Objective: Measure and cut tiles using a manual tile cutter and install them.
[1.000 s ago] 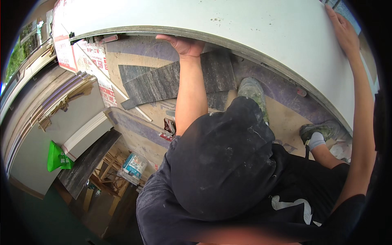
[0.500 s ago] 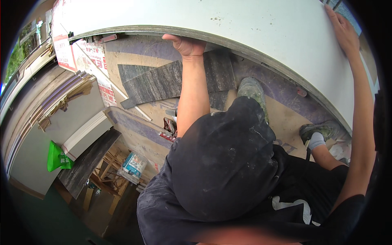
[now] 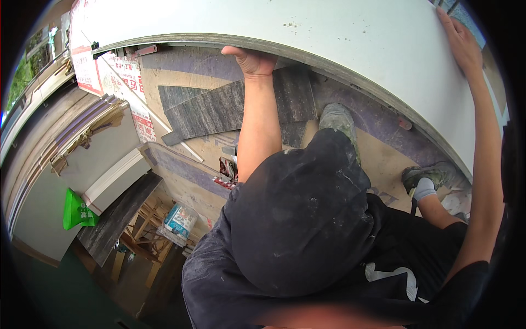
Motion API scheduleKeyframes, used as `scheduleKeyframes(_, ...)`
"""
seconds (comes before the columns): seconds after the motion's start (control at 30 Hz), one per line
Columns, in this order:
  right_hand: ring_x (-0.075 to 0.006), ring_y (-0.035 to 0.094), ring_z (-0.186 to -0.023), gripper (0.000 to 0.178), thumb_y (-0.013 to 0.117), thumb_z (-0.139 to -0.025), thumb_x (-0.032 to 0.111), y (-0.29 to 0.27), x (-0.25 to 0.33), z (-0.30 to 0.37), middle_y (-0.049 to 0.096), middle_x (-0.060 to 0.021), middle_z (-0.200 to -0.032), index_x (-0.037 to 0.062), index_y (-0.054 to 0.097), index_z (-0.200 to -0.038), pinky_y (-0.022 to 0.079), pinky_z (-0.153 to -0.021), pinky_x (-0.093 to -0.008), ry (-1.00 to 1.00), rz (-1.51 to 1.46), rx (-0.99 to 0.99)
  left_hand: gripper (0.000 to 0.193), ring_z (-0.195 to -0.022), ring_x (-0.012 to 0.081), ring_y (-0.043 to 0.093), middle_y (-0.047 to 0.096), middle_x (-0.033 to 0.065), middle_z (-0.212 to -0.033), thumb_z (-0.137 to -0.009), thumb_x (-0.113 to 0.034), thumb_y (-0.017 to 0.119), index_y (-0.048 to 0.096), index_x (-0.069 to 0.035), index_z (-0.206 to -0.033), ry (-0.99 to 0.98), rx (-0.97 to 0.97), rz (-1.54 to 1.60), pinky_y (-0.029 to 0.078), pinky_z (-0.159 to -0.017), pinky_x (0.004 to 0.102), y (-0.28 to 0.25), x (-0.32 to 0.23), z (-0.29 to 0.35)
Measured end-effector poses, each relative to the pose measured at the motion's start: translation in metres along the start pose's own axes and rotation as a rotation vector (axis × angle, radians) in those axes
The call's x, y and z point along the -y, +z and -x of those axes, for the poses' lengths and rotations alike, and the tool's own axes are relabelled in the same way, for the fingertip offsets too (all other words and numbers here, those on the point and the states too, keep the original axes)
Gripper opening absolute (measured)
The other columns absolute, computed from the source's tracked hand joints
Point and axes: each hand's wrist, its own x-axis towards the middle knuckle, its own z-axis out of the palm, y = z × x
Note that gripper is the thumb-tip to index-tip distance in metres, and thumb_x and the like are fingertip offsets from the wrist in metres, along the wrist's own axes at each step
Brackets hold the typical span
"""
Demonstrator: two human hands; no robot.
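white board (image 3: 307, 27): 1 | hands on it: 2 (image 3: 253, 59) (image 3: 461, 39) | shoes: 2 (image 3: 338, 119) (image 3: 430, 175) | green bag (image 3: 75, 211): 1

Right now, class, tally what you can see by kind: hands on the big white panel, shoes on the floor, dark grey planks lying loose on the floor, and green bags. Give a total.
Hands on the white panel: 2, left hand at its lower edge, right hand on its face
Shoes: 2
Dark grey planks: 2
Green bags: 1
Total: 7

Large white board (image 3: 339, 49), raised, tilted
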Motion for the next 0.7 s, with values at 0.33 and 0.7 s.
scheduleKeyframes(0.33,-0.0422,0.066,-0.088,0.075,0.035,-0.093,0.063,0.002,-0.019,0.038,0.068,-0.0273,-0.093,-0.0028,0.072,-0.095,0.047,-0.080,-0.0528,-0.407,0.081,-0.169,0.119,-0.131,0.0244,0.039,0.043,0.0012,-0.141,-0.047,-0.079,0.073,0.040,-0.011,-0.140,0.020,0.015,0.038,0.036,-0.110,0.0465,0.004,0.002,0.001)
scheduleKeyframes(0.7,-0.0240,0.065,-0.100,0.076,0.034,-0.086,0.078,0.022,-0.045,0.006,0.070,-0.0095,-0.105,0.0177,0.068,-0.117,0.044,-0.094,-0.0387,-0.342,0.095,-0.149,0.129,-0.133,0.0246,0.037,0.040,0.0012,-0.145,-0.043,-0.091,0.059,0.037,-0.014,-0.144,0.017,0.034,0.007,0.035,-0.110,0.0477,0.002,-0.002,-0.001)
